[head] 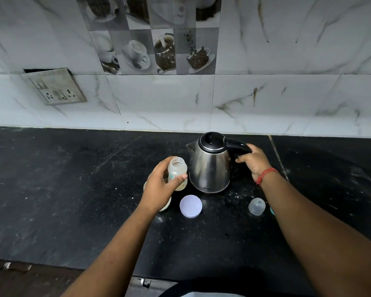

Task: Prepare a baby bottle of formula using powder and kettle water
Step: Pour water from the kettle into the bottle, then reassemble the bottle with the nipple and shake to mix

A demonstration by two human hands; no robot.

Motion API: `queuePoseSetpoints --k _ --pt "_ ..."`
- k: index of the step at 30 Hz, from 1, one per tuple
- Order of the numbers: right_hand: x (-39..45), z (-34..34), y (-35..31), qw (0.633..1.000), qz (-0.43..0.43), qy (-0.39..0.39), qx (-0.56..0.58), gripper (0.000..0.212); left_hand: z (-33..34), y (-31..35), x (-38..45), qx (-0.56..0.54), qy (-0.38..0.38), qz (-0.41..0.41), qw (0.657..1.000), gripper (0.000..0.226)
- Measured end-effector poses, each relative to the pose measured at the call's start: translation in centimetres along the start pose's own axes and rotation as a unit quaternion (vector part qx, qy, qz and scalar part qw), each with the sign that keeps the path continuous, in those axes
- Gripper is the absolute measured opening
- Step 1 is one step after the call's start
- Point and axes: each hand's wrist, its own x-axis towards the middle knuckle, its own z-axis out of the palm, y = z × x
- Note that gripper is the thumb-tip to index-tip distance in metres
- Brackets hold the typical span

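A steel kettle point(210, 168) with a black lid and handle stands on the black counter point(73, 200), spout to the left. My right hand point(255, 161) grips its handle. My left hand point(161, 187) holds an open, clear baby bottle point(177, 171) just left of the kettle, tilted slightly; pale powder shows inside it. A pale container point(166, 205) is mostly hidden under my left hand. A round white lid point(190, 206) lies flat in front of the kettle. A clear bottle cap point(256, 206) lies to the right, beside my right forearm.
A marble-tiled wall point(266, 99) rises behind the counter, with a switch and socket plate point(55, 86) at the left. A teal item point(272, 210) peeks out by my right forearm. The counter's front edge point(51, 262) runs along the bottom.
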Motion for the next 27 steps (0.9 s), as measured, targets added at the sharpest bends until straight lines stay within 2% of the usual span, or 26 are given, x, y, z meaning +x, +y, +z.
queuePoseSetpoints --k 3,10,13,16,19,23,25,27 --pt "0.3 -0.4 0.1 0.999 0.004 -0.012 -0.031 0.040 0.7 0.4 0.1 -0.019 -0.014 0.000 1.000 0.046" --pt "-1.0 -3.4 0.8 0.995 0.041 0.039 -0.081 0.052 3.2 0.5 0.1 -0.044 -0.050 0.014 0.998 0.050" --pt "-2.4 -5.0 1.2 0.989 0.010 0.058 -0.136 0.038 4.5 0.7 0.0 -0.052 -0.076 0.013 0.996 0.045" --pt "-3.7 -6.3 2.3 0.976 -0.033 0.035 -0.211 0.024 5.6 0.8 -0.3 -0.055 -0.103 0.011 0.993 0.046" --pt "-5.2 -6.9 3.7 0.942 -0.061 -0.018 -0.329 0.018 6.7 0.7 -0.5 -0.047 -0.138 0.019 0.989 0.049" --pt "-6.7 -7.0 6.2 0.876 -0.057 -0.079 -0.472 0.029 8.0 0.9 -0.8 -0.055 -0.159 0.026 0.985 0.045" --pt "-7.2 -7.4 7.2 0.851 -0.043 -0.080 -0.517 0.038 8.5 0.9 -0.9 -0.062 -0.163 0.029 0.984 0.046" --pt "-7.5 -8.0 7.9 0.846 -0.025 -0.060 -0.529 0.043 8.8 0.7 -1.0 -0.063 -0.163 0.028 0.984 0.046"
